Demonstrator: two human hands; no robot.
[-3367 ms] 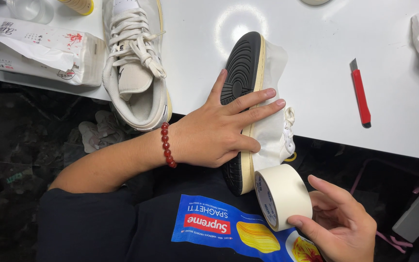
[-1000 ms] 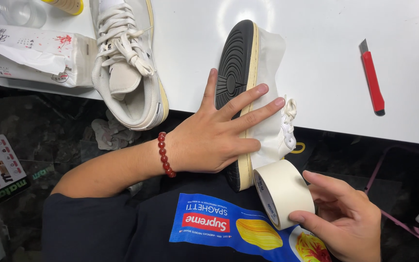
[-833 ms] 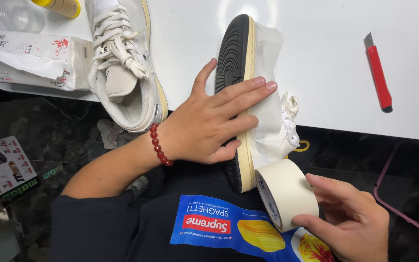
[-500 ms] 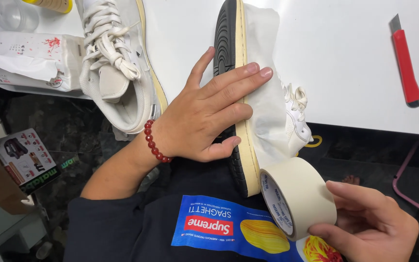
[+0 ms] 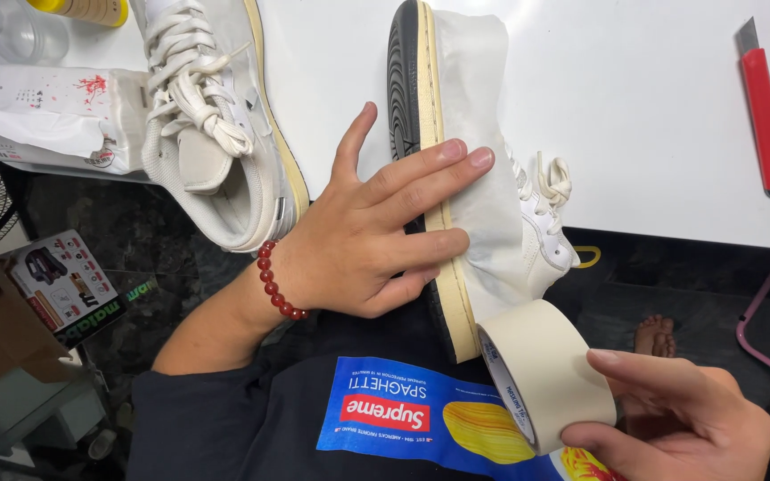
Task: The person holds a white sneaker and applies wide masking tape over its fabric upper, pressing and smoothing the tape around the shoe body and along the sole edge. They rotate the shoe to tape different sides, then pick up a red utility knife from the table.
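sneaker (image 5: 483, 169) lies on its side at the near edge of the white bench (image 5: 652, 116), black tread facing left, its yellowed sole edge running from the bench's middle down past the rim toward the person's lap. pale covering wraps its upper, and white laces spill out on its right side. left hand (image 5: 367, 236) lies flat across the sneaker's sole and covered side, fingers (image 5: 438, 169) spread and pressing down, thumb stretched up along the tread; a red bead bracelet (image 5: 276, 283) circles the wrist just left of the sneaker's heel end. right hand (image 5: 679, 414) is below and right of the sneaker, its fingers pinching a roll of cream masking tape (image 5: 541, 379), thumb on the lower rim and fingertips on the upper. the roll's edge touches the sneaker's heel end where the sole overhangs the bench.

left of the sneaker a second sneaker (image 5: 216, 125) lies upright with laces up, close beside the first but apart from it. farther left of it sits a white plastic packet (image 5: 42, 116). well right of the sneaker a red utility knife (image 5: 766, 111) lies on the bench.
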